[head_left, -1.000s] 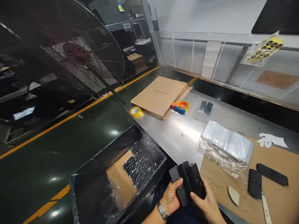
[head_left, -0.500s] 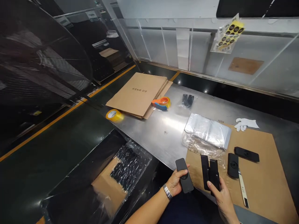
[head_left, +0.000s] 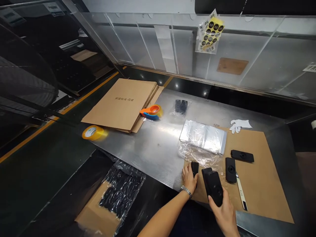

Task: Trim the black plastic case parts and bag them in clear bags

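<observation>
My left hand (head_left: pixel 189 177) is closed round a flat black device (head_left: pixel 195 168), resting it on the near left corner of the brown cardboard sheet (head_left: pixel 266 184). To its right, my right hand (head_left: pixel 223 214) grips a stack of black devices (head_left: pixel 212 186) just above the sheet. Two more black devices lie on the sheet, one upright (head_left: pixel 231 170) and one crosswise (head_left: pixel 242 156). A white-handled tool (head_left: pixel 241 193) lies beside them. A stack of clear plastic bags (head_left: pixel 202 137) sits just beyond my hands.
On the steel table (head_left: pixel 158 148) are flat cardboard sheets (head_left: pixel 122 103), an orange-and-blue tape dispenser (head_left: pixel 150 112), a yellow tape roll (head_left: pixel 92 132), a small bagged black item (head_left: pixel 181 106) and a white glove (head_left: pixel 239 125). A plastic-lined box (head_left: pixel 116 197) stands lower left. A clear partition (head_left: pixel 187 49) backs the table.
The view swung right. My hands parted the black devices: the left carried one to the cardboard sheet's corner, the right moved the others forward over the sheet.
</observation>
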Demonstrator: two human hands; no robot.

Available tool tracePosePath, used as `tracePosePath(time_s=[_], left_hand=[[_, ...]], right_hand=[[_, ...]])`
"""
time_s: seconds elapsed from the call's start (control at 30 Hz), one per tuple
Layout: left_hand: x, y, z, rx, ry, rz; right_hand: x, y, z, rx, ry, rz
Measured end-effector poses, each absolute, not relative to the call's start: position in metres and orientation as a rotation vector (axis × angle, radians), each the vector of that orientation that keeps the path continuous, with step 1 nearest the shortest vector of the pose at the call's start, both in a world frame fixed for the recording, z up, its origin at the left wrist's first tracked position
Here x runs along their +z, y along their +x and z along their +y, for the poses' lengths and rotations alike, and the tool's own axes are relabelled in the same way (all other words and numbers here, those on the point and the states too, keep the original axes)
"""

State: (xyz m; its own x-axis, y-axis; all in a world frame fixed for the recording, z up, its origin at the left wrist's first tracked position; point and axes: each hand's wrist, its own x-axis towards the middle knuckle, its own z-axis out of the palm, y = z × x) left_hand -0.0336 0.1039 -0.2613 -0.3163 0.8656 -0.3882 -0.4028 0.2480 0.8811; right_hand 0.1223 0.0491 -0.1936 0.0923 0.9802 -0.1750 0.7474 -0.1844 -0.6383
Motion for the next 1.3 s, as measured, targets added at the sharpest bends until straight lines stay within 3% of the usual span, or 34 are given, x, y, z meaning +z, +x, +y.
tracePosePath(time_s=[0.13,0.33,0.67,0.87,1.1,1.3], left_hand=[[-0.233,-0.041,0.085,1.374,0.350,1.220],[-0.185,-0.083,0.035,1.334,0.057,0.865],[-0.157,-0.203,-0.116,2.000,-0.107,0.845],[-0.157,-0.275,-0.266,2.232,-0.330,0.846],[-0.207,-0.360,-0.516,2.517,-0.439,0.773],[-0.219,-0.393,-0.681,2.605,-0.486,0.987]], right_hand=[[-0.183,0.096,0.047,0.713,-1.777,-1.941],[-0.167,0.028,0.033,0.809,-1.477,-2.265],[-0.167,-0.100,-0.036,0.803,-0.895,-2.632],[-0.180,-0.187,-0.154,1.303,-0.270,-2.764],[-0.215,-0.315,-0.382,1.643,-0.134,-2.551],[-0.215,-0.380,-0.524,2.051,0.191,-2.646]])
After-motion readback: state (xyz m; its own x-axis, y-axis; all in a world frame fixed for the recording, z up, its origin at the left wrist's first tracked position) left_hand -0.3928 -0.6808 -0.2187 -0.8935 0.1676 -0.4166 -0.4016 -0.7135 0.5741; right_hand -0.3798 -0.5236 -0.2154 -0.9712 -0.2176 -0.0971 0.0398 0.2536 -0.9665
